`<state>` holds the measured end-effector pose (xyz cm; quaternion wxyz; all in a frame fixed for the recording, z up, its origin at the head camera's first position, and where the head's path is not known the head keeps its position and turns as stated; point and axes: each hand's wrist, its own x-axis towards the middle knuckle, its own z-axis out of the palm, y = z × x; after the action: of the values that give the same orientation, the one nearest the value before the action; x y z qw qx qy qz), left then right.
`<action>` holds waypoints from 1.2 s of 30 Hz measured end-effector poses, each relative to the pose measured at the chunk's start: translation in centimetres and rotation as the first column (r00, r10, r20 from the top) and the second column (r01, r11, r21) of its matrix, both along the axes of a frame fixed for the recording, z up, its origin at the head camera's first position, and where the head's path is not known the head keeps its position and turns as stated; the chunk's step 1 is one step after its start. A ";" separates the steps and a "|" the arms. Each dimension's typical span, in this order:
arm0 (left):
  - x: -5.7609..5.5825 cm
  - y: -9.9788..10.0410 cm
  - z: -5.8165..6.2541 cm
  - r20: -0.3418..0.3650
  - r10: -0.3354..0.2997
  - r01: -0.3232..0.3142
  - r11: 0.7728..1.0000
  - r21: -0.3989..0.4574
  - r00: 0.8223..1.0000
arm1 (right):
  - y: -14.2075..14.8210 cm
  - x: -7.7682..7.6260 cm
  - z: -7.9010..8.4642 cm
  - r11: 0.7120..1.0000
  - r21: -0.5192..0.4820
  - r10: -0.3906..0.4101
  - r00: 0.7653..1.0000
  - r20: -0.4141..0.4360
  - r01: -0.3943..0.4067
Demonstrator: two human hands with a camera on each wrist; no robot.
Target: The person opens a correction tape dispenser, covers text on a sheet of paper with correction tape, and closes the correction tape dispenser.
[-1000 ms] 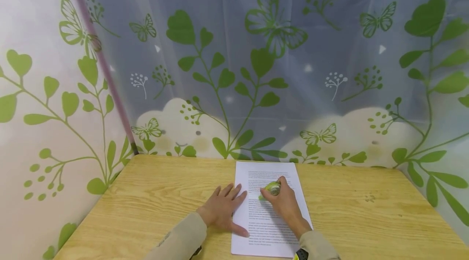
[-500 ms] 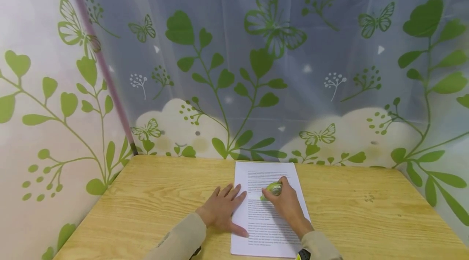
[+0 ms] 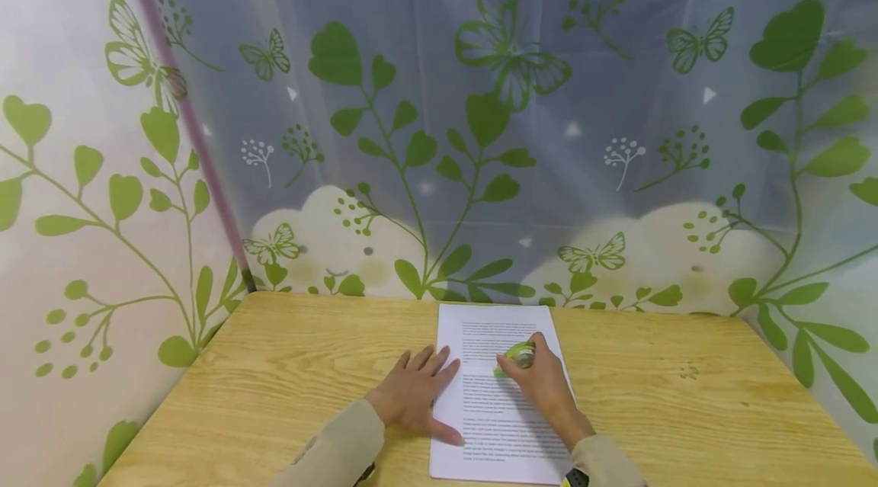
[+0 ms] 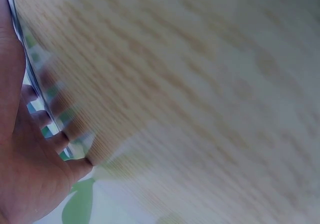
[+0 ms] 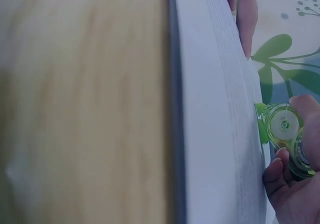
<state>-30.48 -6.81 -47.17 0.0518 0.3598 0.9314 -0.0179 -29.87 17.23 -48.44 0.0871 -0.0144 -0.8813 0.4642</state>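
Note:
A green, see-through correction tape dispenser is pinched in my right hand, its tip down on the printed sheet. In the right wrist view the round reels inside the correction tape show, and its green tip meets the paper. My left hand lies with spread, straight fingers over the sheet's left edge, partly on the paper and partly on the table. From the left wrist view, the left hand appears at the side with its fingertips on the wood.
The pale wooden table extends around the paper on all sides. Behind it hangs a blue-grey curtain printed with green leaves and butterflies. A pinkish pole runs down to the table's back left corner.
My right hand has slid the correction tape slightly to the right along the page. The left hand stays in place on the sheet's edge.

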 end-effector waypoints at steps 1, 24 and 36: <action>0.0 0.0 0.0 0.000 -0.001 0.001 1.000 0.004 1.000 | 0.1 0.0 0.0 1.000 -0.004 -0.001 1.000 0.003 0.001; 0.1 0.1 0.3 -0.024 0.006 -0.006 1.000 -0.001 1.000 | 1.4 0.3 0.3 0.999 -0.032 -0.010 0.999 0.044 0.011; 0.2 0.1 0.2 0.012 0.019 -0.019 1.000 -0.003 1.000 | 1.9 0.5 0.4 0.999 -0.010 -0.032 0.998 0.052 0.032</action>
<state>-30.29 -6.71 -46.93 0.0582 0.3510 0.9344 -0.0164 -29.35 19.16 -47.99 0.0714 -0.0411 -0.8804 0.4670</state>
